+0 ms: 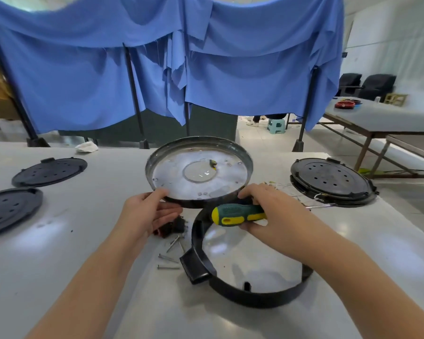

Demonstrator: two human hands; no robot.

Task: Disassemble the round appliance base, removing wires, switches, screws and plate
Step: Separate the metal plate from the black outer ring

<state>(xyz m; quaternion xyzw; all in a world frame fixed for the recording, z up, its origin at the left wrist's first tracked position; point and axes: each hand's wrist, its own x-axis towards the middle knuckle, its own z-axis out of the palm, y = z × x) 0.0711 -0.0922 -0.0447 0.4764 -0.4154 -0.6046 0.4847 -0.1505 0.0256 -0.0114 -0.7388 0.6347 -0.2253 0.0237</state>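
A round metal plate point(230, 167) with a raised rim is tilted up off the table, its near edge held between both hands. My left hand point(145, 214) grips the plate's lower left rim, thumb on top. My right hand point(272, 211) holds a green and yellow screwdriver point(235, 214) and also touches the plate's lower right rim. Below lies the black plastic ring point(201, 267) of the base, flat on the table. Several loose screws point(168, 259) and dark red switches point(168, 230) lie left of the ring. Thin white wires point(301, 192) trail to the right.
Two black perforated discs point(49, 171) point(8, 211) lie at the left and a third black base point(331, 182) at the right. A crumpled white cloth point(87, 146) sits at the table's far edge. Blue curtains hang behind; another table stands at the far right.
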